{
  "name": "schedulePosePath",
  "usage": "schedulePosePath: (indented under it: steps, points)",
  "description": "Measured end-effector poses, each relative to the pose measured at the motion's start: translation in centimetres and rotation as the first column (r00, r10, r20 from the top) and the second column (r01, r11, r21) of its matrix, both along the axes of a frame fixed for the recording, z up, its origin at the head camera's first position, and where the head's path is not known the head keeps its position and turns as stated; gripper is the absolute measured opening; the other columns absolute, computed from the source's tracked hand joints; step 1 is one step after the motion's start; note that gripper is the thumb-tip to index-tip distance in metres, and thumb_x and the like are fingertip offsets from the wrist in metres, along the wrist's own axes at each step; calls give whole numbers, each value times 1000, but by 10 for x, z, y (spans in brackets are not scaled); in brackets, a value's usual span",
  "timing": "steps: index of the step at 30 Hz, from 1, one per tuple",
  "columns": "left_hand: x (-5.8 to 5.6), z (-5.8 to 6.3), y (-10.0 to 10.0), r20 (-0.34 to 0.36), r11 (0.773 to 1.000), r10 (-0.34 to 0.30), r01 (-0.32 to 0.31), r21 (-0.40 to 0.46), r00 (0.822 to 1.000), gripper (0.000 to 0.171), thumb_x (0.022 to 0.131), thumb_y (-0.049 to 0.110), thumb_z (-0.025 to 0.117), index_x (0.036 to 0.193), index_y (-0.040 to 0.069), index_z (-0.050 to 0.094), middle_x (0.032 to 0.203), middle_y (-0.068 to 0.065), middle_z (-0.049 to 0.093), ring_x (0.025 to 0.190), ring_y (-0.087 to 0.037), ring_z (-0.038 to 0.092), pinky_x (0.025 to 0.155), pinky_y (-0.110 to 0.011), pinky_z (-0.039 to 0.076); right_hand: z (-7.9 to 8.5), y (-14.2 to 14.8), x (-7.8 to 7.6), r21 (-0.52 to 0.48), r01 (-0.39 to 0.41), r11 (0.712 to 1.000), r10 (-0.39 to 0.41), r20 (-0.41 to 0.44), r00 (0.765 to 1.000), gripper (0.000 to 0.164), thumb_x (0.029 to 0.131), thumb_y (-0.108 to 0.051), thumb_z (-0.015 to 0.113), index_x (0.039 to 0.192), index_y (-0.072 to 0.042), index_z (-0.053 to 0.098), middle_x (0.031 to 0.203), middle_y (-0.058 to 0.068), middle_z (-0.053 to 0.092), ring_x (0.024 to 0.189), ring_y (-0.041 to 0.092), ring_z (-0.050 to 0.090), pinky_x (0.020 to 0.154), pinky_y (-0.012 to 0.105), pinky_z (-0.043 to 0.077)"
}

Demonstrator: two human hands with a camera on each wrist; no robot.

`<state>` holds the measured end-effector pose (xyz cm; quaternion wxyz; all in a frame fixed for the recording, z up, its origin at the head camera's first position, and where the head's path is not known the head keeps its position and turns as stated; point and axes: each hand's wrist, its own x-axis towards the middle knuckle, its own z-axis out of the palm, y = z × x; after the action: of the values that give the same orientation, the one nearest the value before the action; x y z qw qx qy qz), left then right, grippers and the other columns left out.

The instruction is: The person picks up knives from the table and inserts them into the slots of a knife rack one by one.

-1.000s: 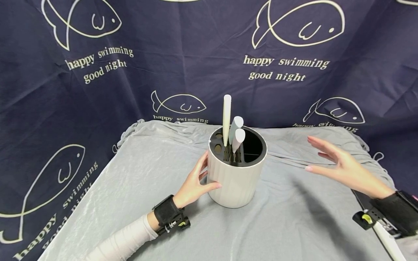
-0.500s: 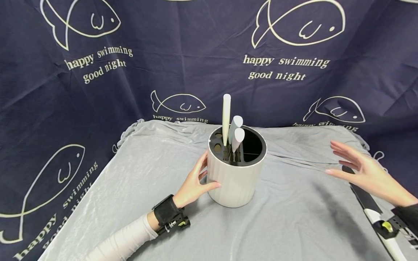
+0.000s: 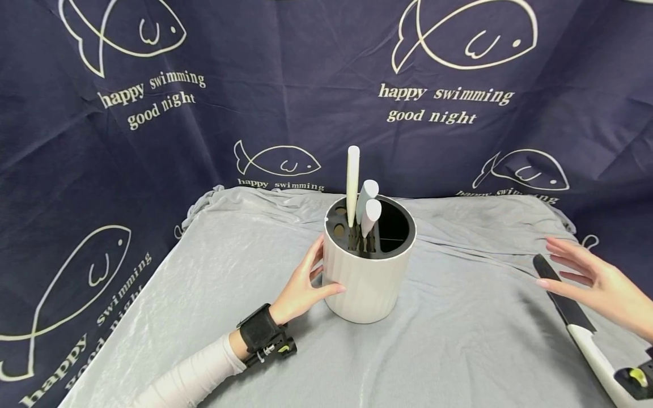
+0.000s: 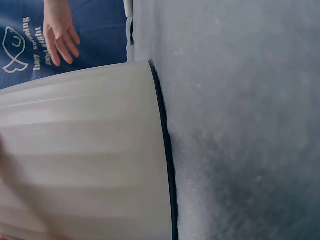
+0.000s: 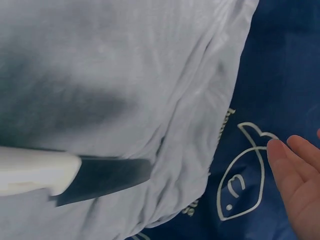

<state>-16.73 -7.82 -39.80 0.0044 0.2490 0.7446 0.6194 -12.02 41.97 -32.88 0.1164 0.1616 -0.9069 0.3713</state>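
In the head view a white ribbed knife holder [image 3: 364, 294] with a black slotted top stands upright on the grey cloth. Three handled pieces stick up from its slots: a cream handle [image 3: 352, 181], a pale blue handle [image 3: 368, 195] and a pinkish-white handle [image 3: 372, 214]. My left hand [image 3: 301, 294] holds the holder's left side, thumb in front and fingers behind. At the far right, my right hand [image 3: 607, 286] hovers over a knife [image 3: 566, 306] with a black blade and white handle, fingers spread and holding nothing. That knife [image 5: 110, 177] lies apart from the hand in the right wrist view.
The grey cloth [image 3: 459, 340] covers the table and is rumpled along its back edge. Behind hangs a dark blue curtain [image 3: 326, 85] printed with fish and words. The holder's right side has a wide black compartment [image 3: 395, 226].
My right hand has moved right and lower, away from the holder and over the knife, uncovering more of the blade. My left hand and the holder have stayed put.
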Motion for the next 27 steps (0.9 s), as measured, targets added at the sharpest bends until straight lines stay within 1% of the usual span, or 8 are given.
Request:
schedulePosePath:
  steps: [3, 6, 11, 13, 15, 18, 21, 27]
  points:
    - [0, 0, 0, -3, 1000, 2, -2, 0, 1000, 101, 82, 8, 78, 156, 25, 13, 159, -6, 24, 144, -23, 27, 115, -48, 31, -7, 9, 4, -7, 1, 1000, -1, -5, 1000, 86, 77, 12, 73, 150, -15, 36, 130, -32, 42, 114, -24, 40, 82, -4, 38]
    - [0, 0, 0, -4, 1000, 2, -2, 0, 1000, 100, 82, 8, 78, 157, 24, 13, 159, -6, 24, 144, -23, 27, 115, -48, 31, -13, 16, 10, -8, 42, 999, -42, 4, 999, 88, 78, 10, 74, 151, -17, 34, 129, -33, 40, 112, -26, 39, 80, -5, 37]
    - [0, 1, 0, -3, 1000, -1, 1, 2, 1000, 100, 82, 8, 78, 157, 24, 13, 159, -6, 24, 144, -23, 27, 115, -47, 31, -26, 26, 18, -34, 87, 996, -87, -8, 996, 88, 78, 11, 73, 149, -24, 37, 134, -32, 40, 108, -26, 40, 79, -6, 36]
    - [0, 1, 0, -4, 1000, -2, 2, 3, 1000, 100, 82, 7, 78, 157, 24, 13, 159, -6, 23, 144, -23, 27, 115, -47, 31, -31, 29, 21, -73, 82, 994, -84, -23, 996, 87, 76, 15, 72, 148, -22, 39, 135, -30, 42, 108, -25, 42, 79, -5, 38]
    - [0, 1, 0, -3, 1000, -1, 1, 4, 1000, 100, 82, 7, 78, 157, 23, 13, 159, -6, 23, 144, -23, 26, 115, -47, 31, -35, 32, 23, -100, 86, 991, -88, -24, 996, 86, 76, 17, 71, 148, -19, 40, 131, -32, 43, 107, -24, 43, 78, -5, 39]
    - [0, 1, 0, -3, 1000, 0, 0, 1, 1000, 100, 82, 8, 78, 157, 22, 13, 159, -6, 23, 144, -24, 26, 115, -46, 31, -42, 37, 28, -121, 96, 988, -99, -24, 995, 86, 75, 19, 70, 148, -14, 40, 128, -33, 44, 106, -24, 45, 78, -4, 40]
    - [0, 1, 0, 1, 1000, 1, -1, -3, 1000, 100, 82, 8, 78, 157, 22, 12, 159, -7, 23, 144, -24, 26, 116, -46, 30, -51, 42, 32, -113, 122, 986, -124, -16, 992, 87, 77, 17, 70, 149, -19, 38, 127, -34, 43, 104, -25, 43, 77, -5, 38]
    - [1, 2, -1, 11, 1000, 3, -3, -7, 1000, 101, 82, 9, 78, 157, 22, 12, 159, -6, 23, 145, -23, 26, 116, -46, 30, -69, 50, 40, -109, 159, 981, -163, -31, 986, 88, 75, 17, 72, 149, -17, 39, 123, -35, 43, 102, -26, 43, 75, -5, 37]
